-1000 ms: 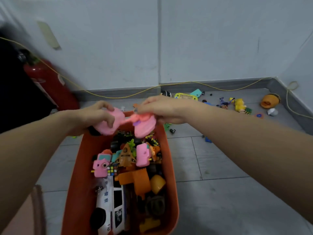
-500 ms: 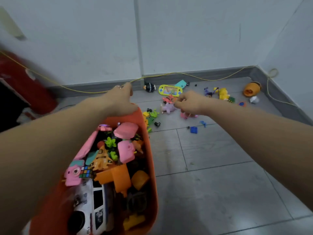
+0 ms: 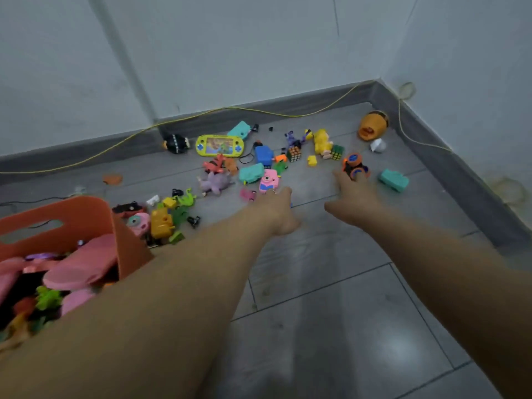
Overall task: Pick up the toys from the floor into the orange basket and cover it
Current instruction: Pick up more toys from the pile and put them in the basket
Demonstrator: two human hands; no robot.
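The left hand (image 3: pixel 277 211) is stretched beside a pink toy camera (image 3: pixel 269 180), the right hand (image 3: pixel 352 201) beside an orange-wheeled toy car (image 3: pixel 355 167); finger spread cannot be told. The orange basket (image 3: pixel 86 217) is seen lower left on the floor (image 3: pixel 331 298).

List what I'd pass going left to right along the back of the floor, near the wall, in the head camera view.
Black round toy → yellow-green handheld game → blue toy → yellow plush figure → orange barrel-shaped toy.

Home room corner, grey tiled floor (image 3: pixel 331 283), scattered toys (image 3: pixel 220 145), bare walls (image 3: pixel 230 53)
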